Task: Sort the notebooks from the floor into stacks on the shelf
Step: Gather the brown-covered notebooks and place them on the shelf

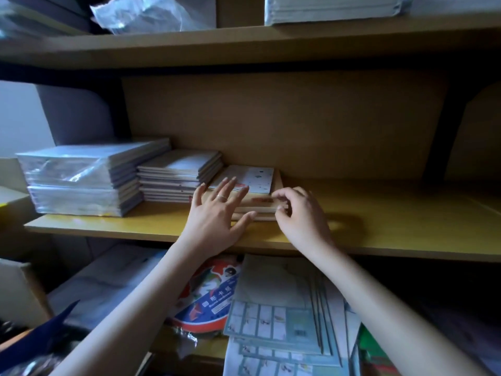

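1. Your left hand [217,213] lies flat, fingers spread wide, on the low notebook stack [252,180];
2. your right hand [301,213] pinches its right front corner with curled fingers;
3. it sits on the shelf [379,226], just beside taller stacks [179,175].

Three stacks of notebooks stand on the middle shelf [379,232]: one plastic-wrapped stack [81,180], one grey stack [179,175], one low brown stack [259,210]. Two hands show, the left hand [214,215] and the right hand [301,213]; one ring [221,197].
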The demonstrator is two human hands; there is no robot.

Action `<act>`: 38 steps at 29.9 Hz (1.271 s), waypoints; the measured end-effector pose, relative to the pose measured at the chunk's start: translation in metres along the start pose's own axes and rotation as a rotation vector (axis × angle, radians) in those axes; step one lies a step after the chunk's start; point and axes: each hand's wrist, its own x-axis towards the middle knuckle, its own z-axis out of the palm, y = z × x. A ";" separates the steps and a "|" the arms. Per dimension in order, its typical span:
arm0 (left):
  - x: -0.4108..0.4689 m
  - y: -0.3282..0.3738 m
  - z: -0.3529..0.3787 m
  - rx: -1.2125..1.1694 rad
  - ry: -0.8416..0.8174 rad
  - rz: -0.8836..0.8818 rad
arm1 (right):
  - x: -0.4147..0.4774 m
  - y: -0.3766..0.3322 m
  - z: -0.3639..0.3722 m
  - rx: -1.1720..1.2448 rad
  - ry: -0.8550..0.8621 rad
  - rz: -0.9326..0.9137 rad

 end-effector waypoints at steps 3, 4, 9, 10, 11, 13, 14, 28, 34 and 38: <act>0.016 -0.008 0.005 0.001 -0.050 -0.028 | 0.004 0.008 0.006 -0.043 -0.204 -0.107; 0.020 -0.009 0.007 0.006 -0.063 -0.036 | 0.005 0.010 0.007 -0.031 -0.269 -0.118; 0.021 -0.010 0.015 0.068 -0.034 -0.043 | 0.005 0.013 0.010 -0.033 -0.353 -0.128; 0.021 -0.009 0.015 0.081 -0.017 -0.040 | 0.005 0.013 0.010 -0.047 -0.359 -0.127; 0.020 -0.009 0.014 0.093 -0.001 -0.036 | 0.005 0.012 0.010 -0.065 -0.361 -0.127; 0.019 -0.007 0.012 0.111 0.025 -0.030 | 0.004 0.010 0.009 -0.099 -0.357 -0.130; 0.018 -0.007 0.012 0.117 0.037 -0.026 | 0.003 0.009 0.009 -0.111 -0.353 -0.132; 0.012 -0.009 0.022 0.011 0.115 -0.103 | -0.005 0.011 0.016 -0.128 -0.067 -0.159; -0.018 0.004 0.027 -0.050 0.313 -0.131 | -0.033 0.001 0.013 -0.122 0.176 -0.385; -0.067 0.028 0.042 -0.148 0.307 -0.188 | -0.086 0.000 0.016 -0.014 0.129 -0.498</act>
